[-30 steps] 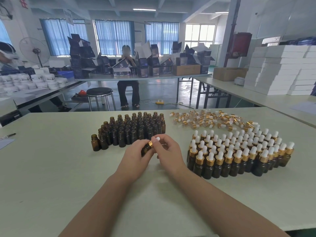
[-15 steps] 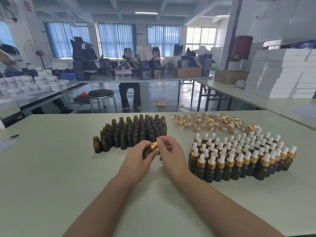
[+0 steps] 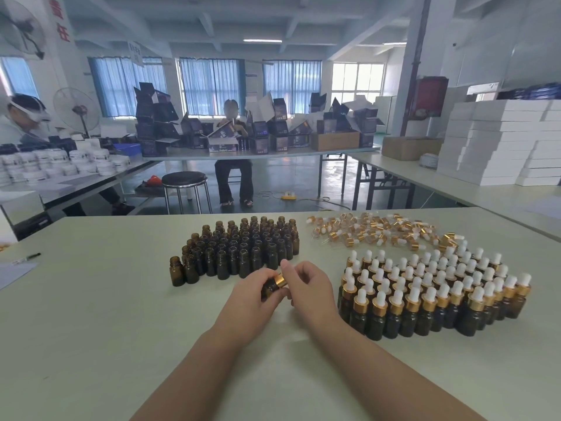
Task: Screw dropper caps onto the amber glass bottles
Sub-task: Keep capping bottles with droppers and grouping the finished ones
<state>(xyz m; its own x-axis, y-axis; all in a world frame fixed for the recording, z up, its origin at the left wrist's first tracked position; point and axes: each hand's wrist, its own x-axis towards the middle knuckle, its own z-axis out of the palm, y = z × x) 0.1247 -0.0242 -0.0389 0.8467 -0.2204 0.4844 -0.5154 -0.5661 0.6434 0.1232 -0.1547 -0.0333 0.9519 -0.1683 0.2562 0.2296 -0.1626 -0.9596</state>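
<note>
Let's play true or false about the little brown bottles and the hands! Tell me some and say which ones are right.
1. The left hand holds a bottle. True.
2. The loose caps lie farther away than the capped bottles. True.
3. The capped bottles stand to the left of the open bottles. False: they stand to the right of them.
4. The right hand is empty. False: its fingers pinch the gold cap on the held bottle.
</note>
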